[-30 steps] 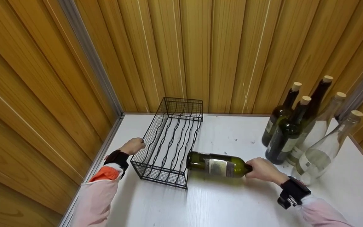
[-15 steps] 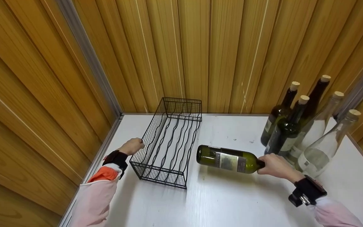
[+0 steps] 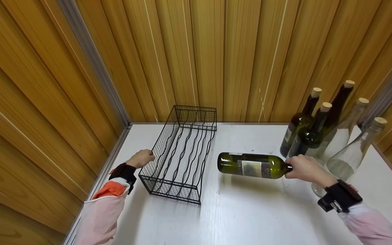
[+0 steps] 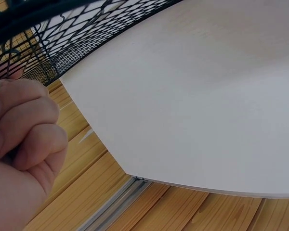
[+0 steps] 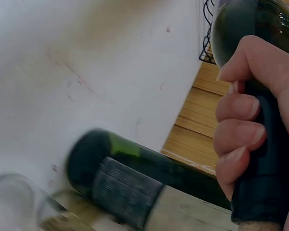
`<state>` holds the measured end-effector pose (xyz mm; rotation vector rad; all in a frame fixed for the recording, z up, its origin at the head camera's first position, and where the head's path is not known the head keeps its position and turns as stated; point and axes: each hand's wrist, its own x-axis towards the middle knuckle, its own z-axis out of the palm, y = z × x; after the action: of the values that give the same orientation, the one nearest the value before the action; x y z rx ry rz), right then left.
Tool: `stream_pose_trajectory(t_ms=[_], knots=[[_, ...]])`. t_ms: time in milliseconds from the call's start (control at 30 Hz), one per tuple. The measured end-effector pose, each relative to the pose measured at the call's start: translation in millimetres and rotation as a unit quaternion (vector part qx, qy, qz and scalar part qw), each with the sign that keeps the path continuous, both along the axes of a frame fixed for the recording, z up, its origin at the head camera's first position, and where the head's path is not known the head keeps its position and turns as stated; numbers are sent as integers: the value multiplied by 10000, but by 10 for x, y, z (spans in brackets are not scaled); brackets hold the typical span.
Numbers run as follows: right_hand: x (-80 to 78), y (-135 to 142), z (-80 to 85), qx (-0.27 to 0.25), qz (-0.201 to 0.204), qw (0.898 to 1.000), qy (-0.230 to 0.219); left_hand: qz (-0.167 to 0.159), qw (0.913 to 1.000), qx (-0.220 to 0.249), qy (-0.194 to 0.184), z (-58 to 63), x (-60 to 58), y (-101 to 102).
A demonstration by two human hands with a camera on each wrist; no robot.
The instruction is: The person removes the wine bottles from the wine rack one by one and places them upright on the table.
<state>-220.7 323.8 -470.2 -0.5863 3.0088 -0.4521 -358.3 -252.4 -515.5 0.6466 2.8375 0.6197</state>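
My right hand (image 3: 306, 169) grips a green wine bottle (image 3: 250, 165) by its neck. The bottle hangs nearly level over the white table, its base pointing left toward the rack and its label facing me. In the right wrist view, fingers wrap round the dark neck (image 5: 267, 144), with the cork end below them. My left hand (image 3: 141, 158) holds the top edge of the black wire wine rack (image 3: 169, 194) on its left side. In the left wrist view, the left hand (image 4: 29, 130) has its fingers curled at the mesh wall (image 4: 106, 33).
Several corked bottles stand at the right: dark green bottles (image 3: 310, 136) and clear bottles (image 3: 361, 143), partly behind my right hand. Wood-panelled walls (image 3: 237, 61) rise behind and left of the white table (image 3: 243, 217). The rack's far end sits near the back wall.
My right hand has carried the bottle right and slightly back, away from the rack's near right corner toward the standing bottles. The left hand has kept its hold on the rack.
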Motion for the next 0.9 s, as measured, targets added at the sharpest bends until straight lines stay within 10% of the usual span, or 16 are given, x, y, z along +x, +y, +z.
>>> stream_pose_trajectory(t_ms=[67, 133, 333, 667, 900], knots=[[-22, 2, 94, 140, -30, 9999, -45, 208, 9995, -74, -228, 350, 274, 176], [-38, -6, 197, 239, -86, 9995, -173, 294, 9991, -89, -282, 436, 347, 222], [-114, -83, 499, 799, 148, 9965, 192, 124, 9996, 50, -235, 192, 139, 83], [-284, -270, 854, 2051, 779, 9635, 1533, 338, 9992, -133, -192, 499, 413, 225], [-303, -350, 917, 2078, 883, 9666, 1210, 400, 9988, -183, -196, 494, 396, 248]])
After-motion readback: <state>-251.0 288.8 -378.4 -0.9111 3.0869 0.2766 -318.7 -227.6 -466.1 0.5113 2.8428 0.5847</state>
